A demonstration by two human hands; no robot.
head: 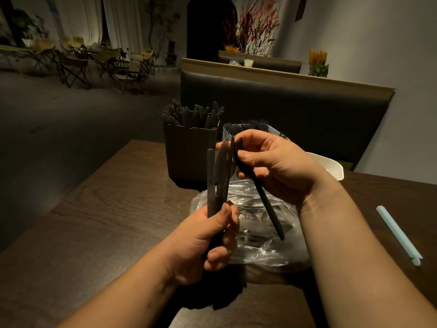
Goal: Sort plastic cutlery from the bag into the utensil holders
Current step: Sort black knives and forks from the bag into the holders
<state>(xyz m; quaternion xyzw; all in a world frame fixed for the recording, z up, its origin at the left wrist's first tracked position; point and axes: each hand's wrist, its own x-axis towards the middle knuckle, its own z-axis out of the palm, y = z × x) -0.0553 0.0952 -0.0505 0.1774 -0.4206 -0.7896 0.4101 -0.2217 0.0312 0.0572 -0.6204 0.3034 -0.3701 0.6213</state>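
Note:
My left hand (pixel 214 240) grips the handles of a small upright bundle of black plastic knives (pixel 218 176). My right hand (pixel 272 164) pinches one black plastic utensil (pixel 264 200) near its head, with its handle slanting down to the right over the bag. Under both hands lies the clear plastic bag (pixel 255 242), with more dark cutlery inside. Behind stands a dark holder (pixel 189 152) packed with black knives, and to its right a white holder (pixel 269 130) with black forks, partly hidden by my right hand.
A dark wooden table (pixel 113 209) carries everything. A white container (pixel 333 166) sits behind my right wrist. A pale wrapped straw (pixel 398 234) lies at the right. A dark booth seat (pixel 295 110) stands behind the table, and folding chairs stand far left.

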